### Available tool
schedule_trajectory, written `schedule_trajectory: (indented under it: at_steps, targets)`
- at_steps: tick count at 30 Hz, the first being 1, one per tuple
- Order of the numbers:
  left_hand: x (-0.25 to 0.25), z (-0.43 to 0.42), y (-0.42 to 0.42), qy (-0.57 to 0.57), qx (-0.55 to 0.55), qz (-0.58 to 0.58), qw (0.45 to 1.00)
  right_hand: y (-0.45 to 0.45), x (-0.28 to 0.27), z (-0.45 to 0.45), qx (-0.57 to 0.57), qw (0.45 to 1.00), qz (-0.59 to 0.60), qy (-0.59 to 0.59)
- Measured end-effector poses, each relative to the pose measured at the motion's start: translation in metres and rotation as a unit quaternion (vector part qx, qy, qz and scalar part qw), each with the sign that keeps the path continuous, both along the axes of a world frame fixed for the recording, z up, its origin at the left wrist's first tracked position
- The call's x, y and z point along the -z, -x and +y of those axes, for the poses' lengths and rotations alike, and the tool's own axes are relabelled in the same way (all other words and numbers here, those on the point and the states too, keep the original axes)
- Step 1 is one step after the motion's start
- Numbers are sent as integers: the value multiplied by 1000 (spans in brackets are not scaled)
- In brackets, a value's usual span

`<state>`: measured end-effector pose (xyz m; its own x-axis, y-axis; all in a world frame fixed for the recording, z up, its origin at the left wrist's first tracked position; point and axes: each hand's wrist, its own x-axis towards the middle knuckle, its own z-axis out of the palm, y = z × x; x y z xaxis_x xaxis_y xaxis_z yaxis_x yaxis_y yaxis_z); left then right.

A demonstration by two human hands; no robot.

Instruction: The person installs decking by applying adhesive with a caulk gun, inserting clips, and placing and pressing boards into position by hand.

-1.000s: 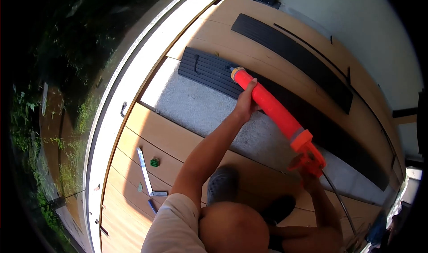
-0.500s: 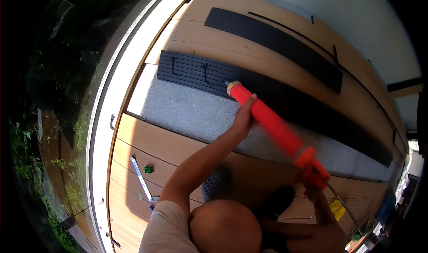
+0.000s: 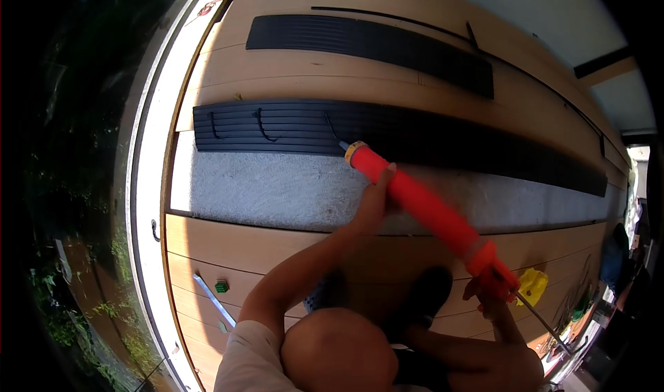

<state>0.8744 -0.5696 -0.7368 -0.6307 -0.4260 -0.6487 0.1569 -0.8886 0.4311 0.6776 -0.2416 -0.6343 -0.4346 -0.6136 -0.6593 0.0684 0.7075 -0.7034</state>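
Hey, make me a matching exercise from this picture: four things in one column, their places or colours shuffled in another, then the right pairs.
Column one
1. Left hand
2. Small cube
3. Right hand
4. Nozzle

Column two
A. At a dark line on a grooved board
B. Around the red barrel
C. Green, on the wooden floor
D. At the handle

Pairs: 1-B, 2-C, 3-D, 4-A

A pale short-sleeved shirt [image 3: 250,359] is worn with dark shorts [image 3: 419,372] and dark shoes [image 3: 423,296], the left one dotted.
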Motion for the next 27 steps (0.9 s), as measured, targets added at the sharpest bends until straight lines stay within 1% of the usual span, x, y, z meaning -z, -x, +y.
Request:
schedule_trajectory:
  at_steps: [1, 3, 4, 6, 8, 10, 12, 14, 16, 18, 19, 21, 22, 24, 27]
  targets:
    - [-3, 6, 4, -2, 8, 1, 1000, 0, -3, 1, -1, 1000, 3, 27]
    - [-25, 13, 13, -13, 34, -58, 998, 0, -10, 0, -4, 997, 8, 83]
    - [-25, 16, 19, -15, 44, -58, 997, 0, -13, 0, -5, 994, 8, 107]
    - [-25, 16, 41, 18, 38, -15, 999, 0, -20, -2, -4, 989, 10, 149]
    - [-23, 10, 67, 33, 54, -26, 998, -3, -24, -1, 3, 984, 14, 176]
    - [-24, 2, 92, 51, 69, -38, 996, -4, -25, 2, 13, 981, 16, 193]
    - [-28, -3, 108, 50, 117, -36, 991, -5, -30, 10, 24, 979, 22, 203]
    - [-27, 5, 119, 47, 121, -32, 991, -9, -32, 17, 32, 977, 27, 210]
    - [-25, 16, 122, 43, 126, -34, 990, -15, -36, 28, 44, 977, 34, 207]
    - [-24, 31, 118, 34, 181, -7, 983, -24, -40, 41, 56, 978, 41, 197]
    - [-25, 40, 117, 33, 189, -6, 981, -29, -43, 48, 65, 978, 46, 192]
    - [-31, 63, 115, 42, 169, -61, 983, -37, -46, 64, 106, 977, 63, 174]
    - [-23, 74, 116, 40, 181, -54, 981, -40, -47, 72, 134, 975, 73, 163]
    - [-2, 94, 125, -28, 165, 3, 986, -44, -46, 93, 82, 979, 36, 185]
    - [-13, 91, 143, -5, 227, -7, 974, -55, -60, 71, 174, 958, 50, 223]
